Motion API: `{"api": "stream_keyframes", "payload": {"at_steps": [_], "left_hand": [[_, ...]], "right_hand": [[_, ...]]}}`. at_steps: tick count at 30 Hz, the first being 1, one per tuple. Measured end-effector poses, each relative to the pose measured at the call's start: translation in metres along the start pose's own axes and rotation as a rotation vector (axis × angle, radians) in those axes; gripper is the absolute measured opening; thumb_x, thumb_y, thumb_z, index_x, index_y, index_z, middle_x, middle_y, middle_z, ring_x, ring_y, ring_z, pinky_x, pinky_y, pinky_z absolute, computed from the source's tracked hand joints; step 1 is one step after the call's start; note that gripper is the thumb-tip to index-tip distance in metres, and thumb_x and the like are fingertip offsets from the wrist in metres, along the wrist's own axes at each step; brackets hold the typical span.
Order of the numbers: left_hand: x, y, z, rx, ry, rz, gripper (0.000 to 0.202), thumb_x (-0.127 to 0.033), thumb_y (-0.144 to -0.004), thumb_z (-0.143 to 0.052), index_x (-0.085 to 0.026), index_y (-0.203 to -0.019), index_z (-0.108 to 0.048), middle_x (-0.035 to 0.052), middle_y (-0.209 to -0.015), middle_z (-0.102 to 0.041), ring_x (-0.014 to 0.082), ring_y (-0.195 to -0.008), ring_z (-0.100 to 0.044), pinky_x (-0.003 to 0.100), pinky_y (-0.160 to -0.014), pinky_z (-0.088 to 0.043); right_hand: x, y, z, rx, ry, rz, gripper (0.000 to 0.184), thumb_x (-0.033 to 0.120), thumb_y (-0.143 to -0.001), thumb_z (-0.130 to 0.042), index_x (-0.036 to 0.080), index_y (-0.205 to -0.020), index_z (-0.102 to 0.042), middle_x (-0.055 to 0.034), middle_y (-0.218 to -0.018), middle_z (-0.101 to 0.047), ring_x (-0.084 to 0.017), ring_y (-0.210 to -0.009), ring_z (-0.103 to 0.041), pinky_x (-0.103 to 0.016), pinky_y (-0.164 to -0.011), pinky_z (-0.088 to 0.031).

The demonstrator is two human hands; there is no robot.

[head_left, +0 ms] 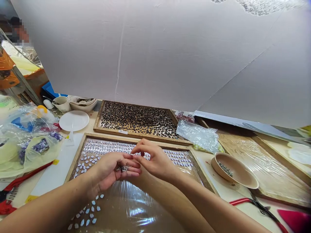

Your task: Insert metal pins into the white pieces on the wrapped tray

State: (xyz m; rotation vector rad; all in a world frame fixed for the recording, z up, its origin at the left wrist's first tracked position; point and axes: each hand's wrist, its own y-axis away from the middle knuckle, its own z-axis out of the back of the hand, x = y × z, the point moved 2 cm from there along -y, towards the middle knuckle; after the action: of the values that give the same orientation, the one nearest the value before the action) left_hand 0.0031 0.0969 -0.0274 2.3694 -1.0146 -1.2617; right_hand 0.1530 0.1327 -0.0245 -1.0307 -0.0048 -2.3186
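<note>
My left hand (110, 171) is cupped palm up over a wooden tray (77, 154) lined with clear film, and a small pile of thin metal pins (123, 168) lies on its fingers. My right hand (153, 160) hovers just above, its thumb and fingertips pinched together over the pins. What the pinch holds is too small to see. Rows of small white teardrop-shaped pieces (97, 150) fill the tray's far part, and loose ones (85, 216) lie near my left forearm.
A second wooden tray (98, 121) of dark beads sits behind. A tan bowl (239, 178) with pins stands at right, a plastic bag (199, 136) beyond it. Red-handled pliers (252, 204) lie at lower right, bags (26, 142), cups and a white plate (74, 120) at left.
</note>
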Motion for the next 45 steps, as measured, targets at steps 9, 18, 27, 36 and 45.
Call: {"api": "stream_keyframes", "payload": {"at_steps": [9, 18, 27, 36, 45], "left_hand": [[0.000, 0.001, -0.003, 0.038, 0.042, -0.065, 0.034, 0.004, -0.045, -0.037, -0.008, -0.064, -0.062, 0.0052, -0.068, -0.058, 0.0100, -0.065, -0.056, 0.024, -0.066, -0.052], [0.002, 0.001, 0.000, -0.082, -0.044, 0.029, 0.031, 0.005, -0.058, -0.048, -0.004, -0.085, -0.060, 0.0173, -0.086, -0.067, 0.0217, -0.078, -0.067, 0.031, -0.079, -0.052], [0.004, 0.000, 0.001, -0.094, -0.112, 0.088, 0.016, -0.005, -0.071, -0.056, -0.007, -0.087, -0.056, 0.0200, -0.090, -0.068, 0.0222, -0.079, -0.068, 0.030, -0.079, -0.053], [0.006, -0.001, 0.002, -0.095, -0.101, 0.072, 0.015, -0.005, -0.070, -0.057, -0.008, -0.085, -0.057, 0.0178, -0.087, -0.069, 0.0222, -0.079, -0.068, 0.030, -0.078, -0.053], [0.001, 0.000, 0.001, -0.114, -0.084, 0.065, 0.016, -0.002, -0.068, -0.056, -0.007, -0.083, -0.059, 0.0189, -0.086, -0.069, 0.0236, -0.078, -0.068, 0.029, -0.077, -0.054]], "right_hand": [[0.017, 0.001, -0.020, 0.064, -0.091, -0.085, 0.012, 0.007, -0.071, -0.058, 0.018, -0.072, -0.063, -0.0010, -0.076, -0.052, -0.012, -0.069, -0.050, -0.025, -0.062, -0.041], [-0.010, 0.000, 0.007, -0.080, -0.004, -0.091, 0.011, 0.009, -0.073, -0.055, 0.017, -0.068, -0.060, -0.0008, -0.072, -0.056, -0.013, -0.070, -0.052, -0.027, -0.065, -0.042], [-0.054, 0.003, -0.016, -0.038, 0.373, 0.007, 0.011, 0.011, -0.078, -0.052, 0.016, -0.073, -0.062, -0.0048, -0.077, -0.055, -0.016, -0.073, -0.052, -0.028, -0.066, -0.041], [-0.052, 0.000, -0.023, 0.036, 0.487, 0.022, 0.016, 0.013, -0.081, -0.049, 0.014, -0.076, -0.064, -0.0057, -0.077, -0.054, -0.016, -0.074, -0.050, -0.028, -0.067, -0.038], [-0.050, 0.002, -0.017, 0.052, 0.486, 0.020, 0.017, 0.015, -0.083, -0.049, 0.016, -0.082, -0.067, -0.0058, -0.080, -0.056, -0.016, -0.073, -0.051, -0.028, -0.066, -0.038]]}}
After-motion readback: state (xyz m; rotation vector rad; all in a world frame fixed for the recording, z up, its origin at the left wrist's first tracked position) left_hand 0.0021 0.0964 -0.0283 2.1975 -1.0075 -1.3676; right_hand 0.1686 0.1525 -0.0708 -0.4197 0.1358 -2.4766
